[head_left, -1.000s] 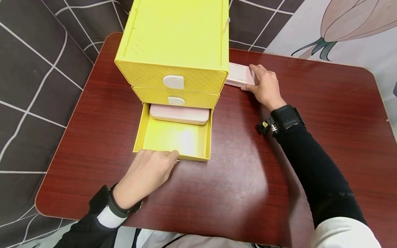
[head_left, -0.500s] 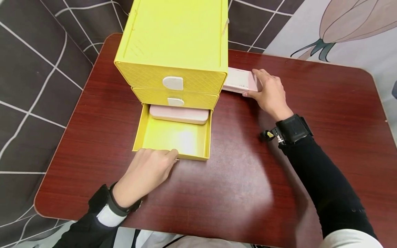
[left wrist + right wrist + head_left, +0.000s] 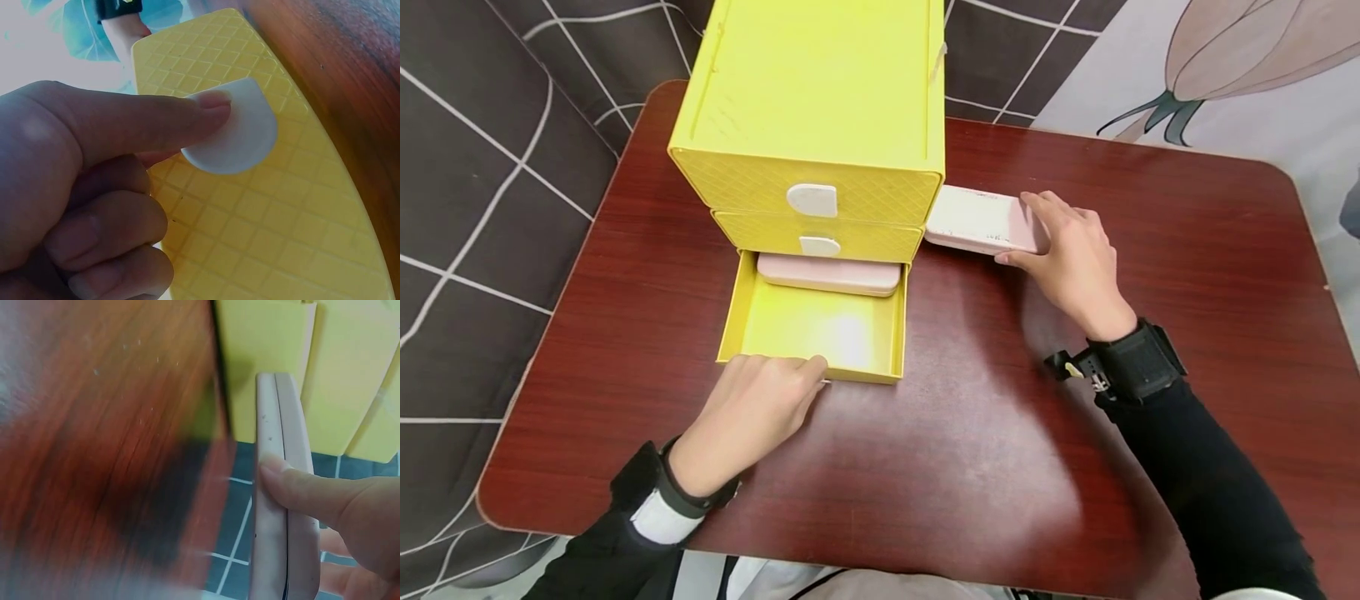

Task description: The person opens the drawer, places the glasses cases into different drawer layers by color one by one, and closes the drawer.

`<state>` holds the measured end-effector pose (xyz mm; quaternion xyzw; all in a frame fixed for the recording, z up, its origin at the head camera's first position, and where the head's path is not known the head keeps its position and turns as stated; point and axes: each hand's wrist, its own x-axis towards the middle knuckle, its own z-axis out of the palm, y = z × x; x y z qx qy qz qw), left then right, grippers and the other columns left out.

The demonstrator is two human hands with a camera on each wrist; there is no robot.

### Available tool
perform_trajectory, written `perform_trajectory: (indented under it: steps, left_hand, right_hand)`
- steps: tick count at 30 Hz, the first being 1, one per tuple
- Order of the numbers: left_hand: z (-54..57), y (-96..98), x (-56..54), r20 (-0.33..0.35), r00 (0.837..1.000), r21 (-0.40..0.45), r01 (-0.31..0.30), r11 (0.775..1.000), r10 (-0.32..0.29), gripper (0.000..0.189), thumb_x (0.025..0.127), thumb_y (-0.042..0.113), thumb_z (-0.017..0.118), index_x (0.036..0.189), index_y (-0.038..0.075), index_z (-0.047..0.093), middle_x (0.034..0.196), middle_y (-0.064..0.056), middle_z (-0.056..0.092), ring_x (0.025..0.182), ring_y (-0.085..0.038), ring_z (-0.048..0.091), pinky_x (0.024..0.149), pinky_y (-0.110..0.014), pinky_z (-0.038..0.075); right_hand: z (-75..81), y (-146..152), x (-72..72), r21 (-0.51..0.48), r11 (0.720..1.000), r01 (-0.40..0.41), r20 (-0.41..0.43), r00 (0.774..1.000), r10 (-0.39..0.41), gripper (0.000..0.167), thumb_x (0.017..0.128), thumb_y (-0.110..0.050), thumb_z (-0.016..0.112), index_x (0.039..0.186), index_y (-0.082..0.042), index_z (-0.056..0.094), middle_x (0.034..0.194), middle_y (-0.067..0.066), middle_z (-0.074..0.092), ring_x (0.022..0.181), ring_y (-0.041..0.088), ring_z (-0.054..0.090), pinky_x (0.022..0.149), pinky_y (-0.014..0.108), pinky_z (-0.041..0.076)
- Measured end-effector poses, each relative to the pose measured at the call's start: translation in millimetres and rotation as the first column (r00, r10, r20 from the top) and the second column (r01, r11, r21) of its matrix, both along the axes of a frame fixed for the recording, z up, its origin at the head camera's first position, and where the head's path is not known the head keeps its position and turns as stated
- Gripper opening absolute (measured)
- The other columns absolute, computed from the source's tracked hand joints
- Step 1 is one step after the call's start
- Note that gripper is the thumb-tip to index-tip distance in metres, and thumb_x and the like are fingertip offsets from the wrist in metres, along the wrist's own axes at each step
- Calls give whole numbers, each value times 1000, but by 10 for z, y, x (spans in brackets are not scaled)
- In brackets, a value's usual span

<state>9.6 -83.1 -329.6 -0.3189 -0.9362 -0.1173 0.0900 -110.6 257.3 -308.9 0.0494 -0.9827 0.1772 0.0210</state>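
A yellow desktop drawer unit (image 3: 808,83) has its bottom drawer (image 3: 820,327) pulled out. Inside it, toward the back, lies a pink case (image 3: 829,273), its rear under the drawer above. My left hand (image 3: 760,402) pinches the white handle (image 3: 250,134) on that drawer's front; the thumb presses on the handle and the other fingers curl. Right of the unit, my right hand (image 3: 1075,262) grips one end of a pink and white pencil case (image 3: 976,218), thumb on its near side. In the right wrist view this pencil case (image 3: 275,431) looks raised off the tabletop, its lid seam closed.
Two upper drawers with white handles (image 3: 812,200) are closed above the pulled-out one. The unit stands on a reddish-brown table (image 3: 970,467). Dark tile-patterned wall covering (image 3: 467,192) borders the left and back; a flower-printed panel (image 3: 1247,75) is at back right.
My right hand has brought the pencil case from beside the unit toward me and slightly right, showing more of it. The left hand keeps its hold on the drawer handle.
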Motion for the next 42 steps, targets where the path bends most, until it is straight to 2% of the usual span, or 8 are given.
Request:
perform_trajectory:
  steps: [6, 17, 28, 35, 42]
  left_hand:
    - [-4, -2, -11, -7, 1000, 2, -3, 1000, 3, 31, 84, 13, 74, 65, 12, 49, 49, 7, 23, 44, -10, 21, 41, -23, 14]
    - [-10, 0, -31, 11, 1000, -7, -7, 1000, 7, 28, 84, 15, 74, 67, 12, 52, 48, 6, 26, 44, -10, 23, 41, -22, 14]
    - [8, 4, -54, 24, 1000, -2, -2, 1000, 2, 25, 84, 13, 73, 69, 11, 55, 48, 5, 28, 44, -10, 23, 42, -22, 15]
    - [1, -3, -55, 9, 1000, 7, 4, 1000, -4, 27, 84, 12, 73, 67, 11, 52, 49, 6, 26, 45, -10, 21, 42, -22, 14]
    - [7, 2, -63, 11, 1000, -2, -4, 1000, 4, 26, 84, 14, 74, 68, 12, 54, 47, 5, 29, 43, -11, 25, 41, -23, 16]
  right_hand:
    - [28, 7, 184, -16, 999, -32, -48, 998, 31, 71, 78, -30, 82, 140, -15, 50, 135, 8, 56, 119, 45, 44, 80, 67, 40]
    - [69, -34, 504, -82, 988, -132, -149, 982, 119, 79, 70, -20, 87, 138, -6, 51, 134, 19, 57, 116, 40, 47, 98, 49, 32]
    - [186, -75, 830, -139, 983, -119, -136, 986, 100, 83, 65, -22, 90, 139, -15, 53, 140, 17, 54, 112, 39, 46, 86, 50, 35]
    - [222, -119, 947, -145, 978, -153, -157, 979, 130, 83, 62, -23, 91, 137, -18, 55, 137, 10, 57, 110, 36, 47, 83, 47, 36]
    - [241, -289, 983, -154, 963, -221, -187, 964, 191, 79, 63, -22, 91, 134, -17, 57, 134, 5, 59, 109, 31, 46, 83, 43, 38]
